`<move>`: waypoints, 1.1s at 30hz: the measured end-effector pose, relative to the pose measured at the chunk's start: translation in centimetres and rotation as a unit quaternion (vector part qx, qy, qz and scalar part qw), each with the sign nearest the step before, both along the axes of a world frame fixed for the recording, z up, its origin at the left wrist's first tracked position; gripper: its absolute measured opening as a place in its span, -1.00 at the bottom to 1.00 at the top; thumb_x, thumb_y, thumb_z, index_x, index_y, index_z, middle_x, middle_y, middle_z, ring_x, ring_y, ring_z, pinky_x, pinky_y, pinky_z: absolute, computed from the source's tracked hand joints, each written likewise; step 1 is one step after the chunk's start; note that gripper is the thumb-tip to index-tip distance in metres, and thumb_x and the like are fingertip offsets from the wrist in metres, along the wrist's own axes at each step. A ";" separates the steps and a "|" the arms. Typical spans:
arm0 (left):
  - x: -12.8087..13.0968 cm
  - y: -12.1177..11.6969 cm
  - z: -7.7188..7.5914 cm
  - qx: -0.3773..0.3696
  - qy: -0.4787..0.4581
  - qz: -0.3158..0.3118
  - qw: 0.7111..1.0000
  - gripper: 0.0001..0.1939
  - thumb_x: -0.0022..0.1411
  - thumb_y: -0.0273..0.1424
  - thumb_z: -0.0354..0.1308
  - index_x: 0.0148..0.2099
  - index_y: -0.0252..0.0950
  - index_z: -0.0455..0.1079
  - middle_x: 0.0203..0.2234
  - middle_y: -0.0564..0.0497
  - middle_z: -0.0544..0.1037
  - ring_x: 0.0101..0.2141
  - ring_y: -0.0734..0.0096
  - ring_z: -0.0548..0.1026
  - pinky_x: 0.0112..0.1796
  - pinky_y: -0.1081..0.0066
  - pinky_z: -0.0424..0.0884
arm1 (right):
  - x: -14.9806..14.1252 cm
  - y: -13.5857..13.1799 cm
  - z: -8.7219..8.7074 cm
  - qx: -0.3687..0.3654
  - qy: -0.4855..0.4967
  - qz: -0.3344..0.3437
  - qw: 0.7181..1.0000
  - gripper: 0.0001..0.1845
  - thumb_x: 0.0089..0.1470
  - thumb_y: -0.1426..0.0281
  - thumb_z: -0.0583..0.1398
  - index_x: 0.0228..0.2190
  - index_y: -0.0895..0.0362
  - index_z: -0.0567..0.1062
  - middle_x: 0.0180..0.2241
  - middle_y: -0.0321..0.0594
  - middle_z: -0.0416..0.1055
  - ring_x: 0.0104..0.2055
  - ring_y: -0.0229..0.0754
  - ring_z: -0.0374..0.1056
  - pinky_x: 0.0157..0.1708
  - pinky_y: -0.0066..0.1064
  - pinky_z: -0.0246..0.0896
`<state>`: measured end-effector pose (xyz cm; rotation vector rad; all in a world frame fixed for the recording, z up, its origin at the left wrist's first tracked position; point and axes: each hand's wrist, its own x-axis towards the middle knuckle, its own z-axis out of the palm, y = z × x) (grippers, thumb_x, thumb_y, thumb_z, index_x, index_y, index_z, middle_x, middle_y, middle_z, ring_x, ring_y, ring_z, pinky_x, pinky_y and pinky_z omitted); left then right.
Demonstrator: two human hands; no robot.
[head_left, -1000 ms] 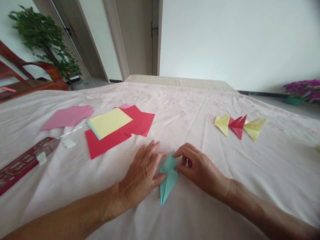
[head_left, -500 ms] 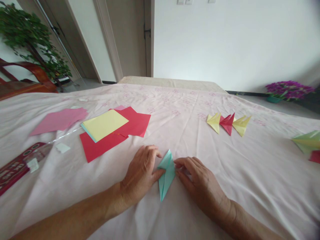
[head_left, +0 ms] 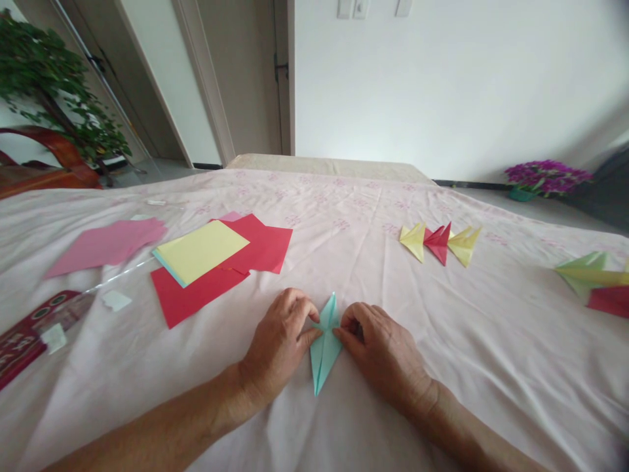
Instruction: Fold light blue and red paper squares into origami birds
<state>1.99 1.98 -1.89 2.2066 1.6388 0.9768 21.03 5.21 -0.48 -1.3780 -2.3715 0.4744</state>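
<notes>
A turquoise folded paper (head_left: 325, 354), a narrow diamond with a crease down its middle, lies on the cloth in front of me. My left hand (head_left: 285, 341) is closed at its left side, with the thumb pressing on the paper's edge near the middle. On the opposite side my right hand (head_left: 386, 347) pinches the right edge between thumb and curled fingers. Part of the upper half is covered by my fingertips. The lower point stays flat on the cloth.
Yellow sheets (head_left: 206, 249) lie over red sheets (head_left: 196, 295) at left, beside pink sheets (head_left: 108, 246). A dark red packet (head_left: 34, 334) is at far left. Folded yellow and red pieces (head_left: 436, 244) stand in a row at right; others (head_left: 582, 272) lie farther right on the tablecloth (head_left: 354, 216).
The upper part of the turquoise paper now looks narrower and more even on both sides. My right thumb has moved left onto the paper. The camera view has turned slightly right.
</notes>
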 end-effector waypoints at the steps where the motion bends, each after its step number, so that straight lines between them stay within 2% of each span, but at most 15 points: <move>1: 0.1 -0.1 0.0 0.010 0.011 -0.008 1.000 -0.83 0.17 -0.58 0.20 -0.25 -0.23 0.33 -0.18 -0.02 0.39 -0.10 0.26 0.42 -0.09 0.21 0.45 | 0.0 0.0 0.0 0.003 0.000 0.002 1.000 -0.88 0.10 0.37 0.23 -0.40 0.08 0.34 -0.42 -0.31 0.38 -0.34 -0.17 0.29 -0.35 -0.36 0.11; 4: 0.3 -0.3 -0.1 0.055 0.062 -0.024 0.996 -0.88 0.24 -0.59 0.12 -0.25 -0.27 0.38 -0.14 -0.06 0.42 -0.07 0.25 0.43 -0.01 0.15 0.42 | 0.1 -0.1 0.0 0.007 -0.005 0.006 1.000 -0.87 0.09 0.37 0.25 -0.38 0.08 0.36 -0.39 -0.30 0.38 -0.31 -0.15 0.29 -0.34 -0.34 0.13; 6: 0.3 -0.4 -0.2 0.081 0.091 -0.041 0.992 -0.87 0.29 -0.57 0.07 -0.21 -0.28 0.41 -0.16 -0.06 0.48 -0.05 0.25 0.45 0.10 0.07 0.33 | 0.1 -0.2 0.0 0.011 -0.010 0.010 1.000 -0.87 0.10 0.36 0.25 -0.37 0.09 0.36 -0.38 -0.29 0.38 -0.30 -0.15 0.28 -0.32 -0.33 0.15; 8: 0.3 -0.6 -0.3 0.100 0.113 -0.069 0.986 -0.81 0.33 -0.56 0.02 -0.11 -0.30 0.42 -0.15 -0.05 0.53 -0.01 0.25 0.45 0.17 0.02 0.24 | 0.2 -0.3 -0.1 0.019 -0.012 0.016 1.000 -0.86 0.11 0.36 0.25 -0.35 0.09 0.37 -0.37 -0.28 0.37 -0.30 -0.14 0.28 -0.31 -0.31 0.17; 11: 0.1 -0.8 -0.5 0.113 0.150 -0.103 0.977 -0.72 0.35 -0.56 -0.03 0.04 -0.34 0.39 -0.04 -0.12 0.53 0.07 0.19 0.42 0.16 0.02 0.26 | 0.6 -0.5 -0.3 0.035 -0.011 0.030 0.999 -0.89 0.12 0.37 0.24 -0.31 0.10 0.39 -0.34 -0.24 0.37 -0.28 -0.13 0.27 -0.28 -0.29 0.21; 16: 0.1 -1.2 -0.8 0.091 0.190 -0.108 0.971 -0.66 0.34 -0.54 -0.03 0.14 -0.37 0.33 0.08 -0.20 0.46 0.12 0.16 0.38 0.13 0.07 0.33 | 1.1 -0.7 -0.4 0.064 -0.022 0.058 0.996 -0.93 0.20 0.37 0.17 -0.30 0.08 0.46 -0.31 -0.18 0.39 -0.26 -0.11 0.27 -0.24 -0.26 0.26; 19: 0.1 -1.3 -0.7 0.090 0.198 -0.111 0.970 -0.66 0.35 -0.53 -0.05 0.14 -0.36 0.31 0.07 -0.19 0.46 0.11 0.18 0.39 0.13 0.10 0.33 | 1.1 -0.8 -0.2 0.078 -0.039 0.065 0.994 -0.87 0.22 0.37 0.14 -0.36 0.08 0.47 -0.33 -0.17 0.38 -0.28 -0.11 0.28 -0.27 -0.27 0.27; 24: 0.2 -1.7 0.1 0.072 0.224 -0.110 0.966 -0.68 0.37 -0.55 -0.14 0.11 -0.36 0.27 0.06 -0.20 0.46 0.14 0.22 0.36 0.17 0.09 0.27 | 1.0 -0.9 -0.3 0.095 -0.038 0.073 0.992 -0.82 0.25 0.35 0.11 -0.33 0.06 0.50 -0.33 -0.17 0.39 -0.30 -0.14 0.28 -0.30 -0.31 0.28; 30: 0.0 -2.0 0.7 0.081 0.298 -0.146 0.940 -0.57 0.37 -0.53 -0.19 0.24 -0.38 0.15 0.14 -0.26 0.38 0.16 0.10 0.32 0.18 0.08 0.21 | 1.0 -0.7 -0.2 0.063 -0.026 0.063 0.996 -0.81 0.25 0.34 0.12 -0.36 0.05 0.52 -0.34 -0.20 0.39 -0.29 -0.14 0.27 -0.31 -0.31 0.25; 33: -0.1 -2.1 0.8 0.068 0.325 -0.149 0.931 -0.55 0.36 -0.51 -0.17 0.26 -0.38 0.14 0.17 -0.27 0.35 0.17 0.05 0.31 0.19 0.01 0.16 | 1.0 -0.4 -0.4 0.030 0.007 0.045 0.999 -0.89 0.20 0.37 0.17 -0.31 0.04 0.53 -0.32 -0.22 0.39 -0.25 -0.14 0.29 -0.24 -0.31 0.26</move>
